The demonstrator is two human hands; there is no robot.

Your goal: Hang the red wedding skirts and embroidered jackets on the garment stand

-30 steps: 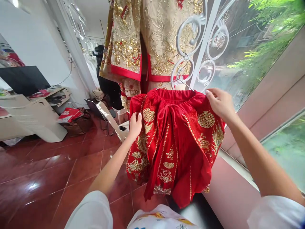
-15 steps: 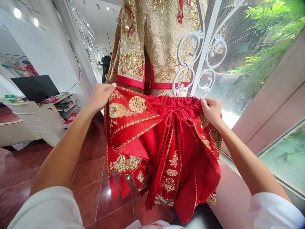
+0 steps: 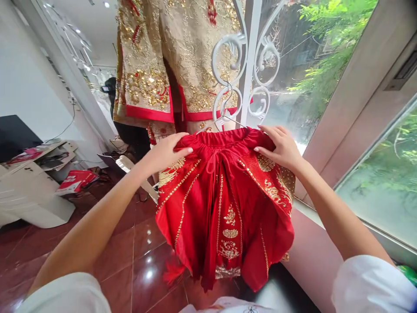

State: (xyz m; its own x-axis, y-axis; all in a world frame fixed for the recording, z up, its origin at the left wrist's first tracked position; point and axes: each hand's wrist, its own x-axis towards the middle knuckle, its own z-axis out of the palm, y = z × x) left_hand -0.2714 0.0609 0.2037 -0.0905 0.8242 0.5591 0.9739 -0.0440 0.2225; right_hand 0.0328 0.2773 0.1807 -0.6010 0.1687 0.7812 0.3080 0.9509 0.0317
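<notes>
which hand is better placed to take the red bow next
Probably the left hand: its thumb is nearer the bow than the right hand, over at the skirt's other side.

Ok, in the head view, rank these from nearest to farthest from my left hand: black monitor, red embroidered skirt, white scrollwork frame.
1. Red embroidered skirt: its waist is right at your left hand.
2. White scrollwork frame: up and to the right, behind the skirt's waist.
3. Black monitor: well back, at the view's left edge.
</notes>
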